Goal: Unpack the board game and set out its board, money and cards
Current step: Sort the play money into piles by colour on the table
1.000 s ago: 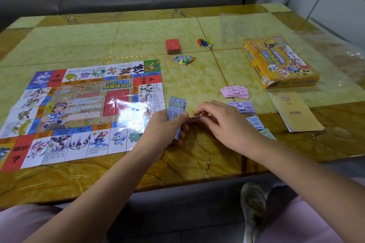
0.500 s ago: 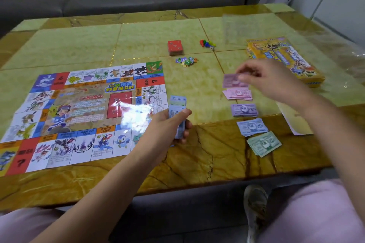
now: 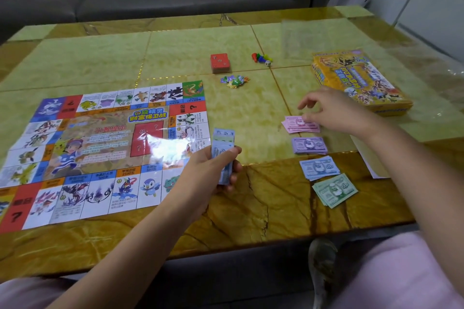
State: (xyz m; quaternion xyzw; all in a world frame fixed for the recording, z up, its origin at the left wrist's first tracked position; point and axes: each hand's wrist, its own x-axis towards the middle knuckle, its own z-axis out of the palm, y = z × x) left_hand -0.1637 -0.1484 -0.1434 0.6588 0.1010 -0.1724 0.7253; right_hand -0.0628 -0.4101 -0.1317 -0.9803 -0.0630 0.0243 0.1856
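The left hand (image 3: 208,178) has its grip closed round the wad of notes (image 3: 223,148), upright, just right of the board (image 3: 100,145) on the worktop (image 3: 263,208). The right hand (image 3: 336,113) hangs loose-fingered at the pink pile (image 3: 296,126), holding nothing; the wad sits to its near left, an easy reach across

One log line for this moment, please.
left hand: holds money stack | right hand: touches pink pile | board: laid out

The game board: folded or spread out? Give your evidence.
Spread out: the game board lies flat on the table, border squares and centre picture showing.
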